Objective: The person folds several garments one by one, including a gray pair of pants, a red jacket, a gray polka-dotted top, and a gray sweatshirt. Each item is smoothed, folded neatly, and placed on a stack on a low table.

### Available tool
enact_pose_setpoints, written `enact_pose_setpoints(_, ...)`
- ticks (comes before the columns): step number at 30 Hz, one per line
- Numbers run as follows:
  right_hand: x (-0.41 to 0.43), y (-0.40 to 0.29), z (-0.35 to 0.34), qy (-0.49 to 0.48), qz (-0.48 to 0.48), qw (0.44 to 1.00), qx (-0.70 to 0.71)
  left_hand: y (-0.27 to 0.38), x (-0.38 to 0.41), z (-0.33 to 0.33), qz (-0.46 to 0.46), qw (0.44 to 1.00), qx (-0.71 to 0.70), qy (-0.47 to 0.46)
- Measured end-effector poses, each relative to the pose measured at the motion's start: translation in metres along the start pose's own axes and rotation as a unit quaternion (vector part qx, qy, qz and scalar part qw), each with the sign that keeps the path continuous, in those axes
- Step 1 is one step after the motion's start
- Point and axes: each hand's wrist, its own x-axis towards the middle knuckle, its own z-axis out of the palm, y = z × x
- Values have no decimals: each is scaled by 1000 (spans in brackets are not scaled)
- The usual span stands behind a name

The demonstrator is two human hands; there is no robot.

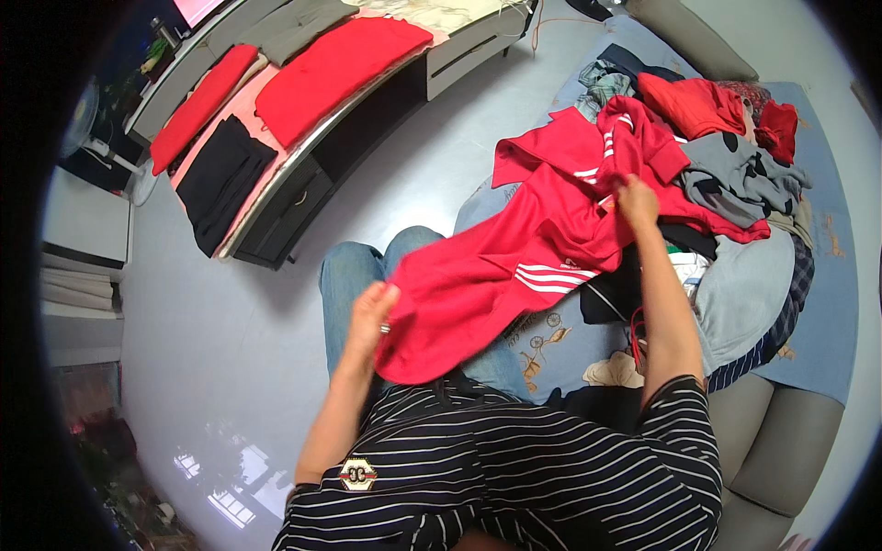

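Observation:
A red garment [475,289] with white stripes, seemingly a sports jacket, stretches from my lap across the edge of the blue-covered sofa. My left hand [373,313], with a ring on one finger, grips its near left end above my knee. Higher and to the right, my right hand [637,203] is closed on the garment near a small label. The far part, with a striped sleeve, lies bunched over other clothes. Beneath it are black clothing [613,296] and a grey garment with black spots [741,175].
On the long low cabinet [303,186] lie folded red clothing [337,76], folded black trousers [224,179] and a grey-green garment [293,27]. An orange-red garment [696,103] and light grey clothing [744,296] are heaped on the sofa cover [834,324]. A white fan [141,175] stands at far left.

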Motion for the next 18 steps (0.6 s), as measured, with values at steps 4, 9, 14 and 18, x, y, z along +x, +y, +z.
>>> enact_pose_setpoints(4, 48, 50, -105, 135, 59, 899, 412, 103, 25, -28, 138, 986, -85, 45)
enact_pose_setpoints(9, -70, -17, -308, 168, -49, 795, 580, 220, -47, -131, 220, 968, -121, -29)
enact_pose_setpoints(14, -183, -17, -279, -274, -243, 874, 319, 219, -67, -208, 153, 937, 276, 153)
enact_pose_setpoints(18, -291, 13, -100, -527, -186, 819, 134, 148, -38, -230, -71, 965, 235, 87)
